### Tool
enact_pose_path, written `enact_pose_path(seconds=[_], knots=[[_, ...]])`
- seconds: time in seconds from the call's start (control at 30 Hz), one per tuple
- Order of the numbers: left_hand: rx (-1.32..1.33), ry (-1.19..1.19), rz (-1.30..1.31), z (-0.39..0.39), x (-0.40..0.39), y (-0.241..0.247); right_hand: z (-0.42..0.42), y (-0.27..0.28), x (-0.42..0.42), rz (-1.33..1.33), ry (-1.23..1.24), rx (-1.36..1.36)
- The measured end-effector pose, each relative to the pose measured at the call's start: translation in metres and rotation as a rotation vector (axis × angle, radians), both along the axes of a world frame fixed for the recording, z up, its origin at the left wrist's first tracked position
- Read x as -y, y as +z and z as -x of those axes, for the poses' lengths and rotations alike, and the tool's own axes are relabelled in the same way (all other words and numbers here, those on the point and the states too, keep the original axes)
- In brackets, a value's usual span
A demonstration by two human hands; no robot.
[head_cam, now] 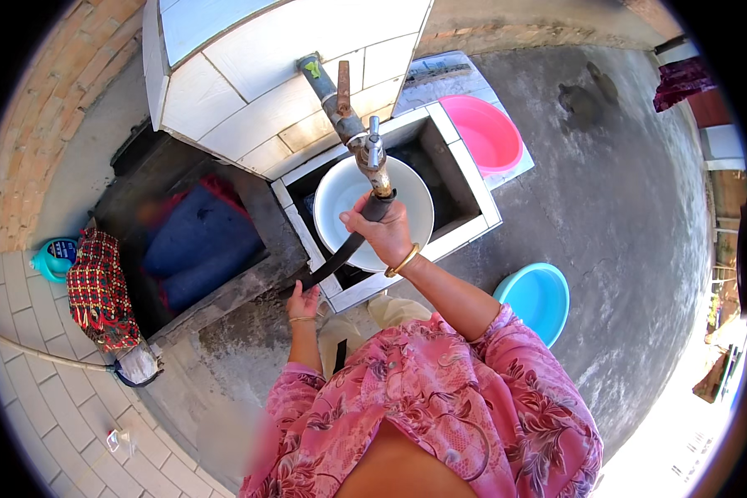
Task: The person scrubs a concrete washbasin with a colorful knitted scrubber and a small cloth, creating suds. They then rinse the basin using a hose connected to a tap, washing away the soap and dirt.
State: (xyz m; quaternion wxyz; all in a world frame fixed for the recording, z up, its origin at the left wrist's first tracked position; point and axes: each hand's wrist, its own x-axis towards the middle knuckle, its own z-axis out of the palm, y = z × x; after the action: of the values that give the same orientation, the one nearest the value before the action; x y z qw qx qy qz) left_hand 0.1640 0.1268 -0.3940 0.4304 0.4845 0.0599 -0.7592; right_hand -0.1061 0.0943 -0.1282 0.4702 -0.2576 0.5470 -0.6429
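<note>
My right hand grips the upper end of a black rubber hose, where it meets the rusty mouth of a metal tap. Lower on the hose, my left hand holds its other visible stretch, thumb on top, beside the corner of a white-tiled sink. Under the tap, inside the sink, stands a round white basin. Left of the sink, dark blue cloth with red edges lies in a concrete trough. The hose's far end is hidden.
A pink basin sits beyond the sink's right side; a blue basin is on the concrete floor near my right elbow. A tiled pillar rises behind the tap. At left are a checked cloth bundle and a turquoise container.
</note>
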Motion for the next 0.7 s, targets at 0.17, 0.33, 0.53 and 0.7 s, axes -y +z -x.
enact_pose_path(seconds=[0.17, 0.33, 0.53, 0.7], knots=[[-0.043, 0.047, 0.032, 0.008, -0.004, -0.001, -0.001, 0.004, 0.006, 0.027, 0.001, -0.028], [0.16, 0.189, 0.01, 0.01, 0.014, 0.024, 0.003, 0.004, 0.008, 0.048, 0.017, -0.015], [0.247, 0.175, 0.023, -0.011, 0.057, 0.034, -0.005, 0.0, 0.016, 0.14, 0.03, 0.084], [0.226, 0.043, 0.047, -0.006, 0.085, 0.021, -0.001, -0.008, 0.017, 0.104, 0.076, -0.041]])
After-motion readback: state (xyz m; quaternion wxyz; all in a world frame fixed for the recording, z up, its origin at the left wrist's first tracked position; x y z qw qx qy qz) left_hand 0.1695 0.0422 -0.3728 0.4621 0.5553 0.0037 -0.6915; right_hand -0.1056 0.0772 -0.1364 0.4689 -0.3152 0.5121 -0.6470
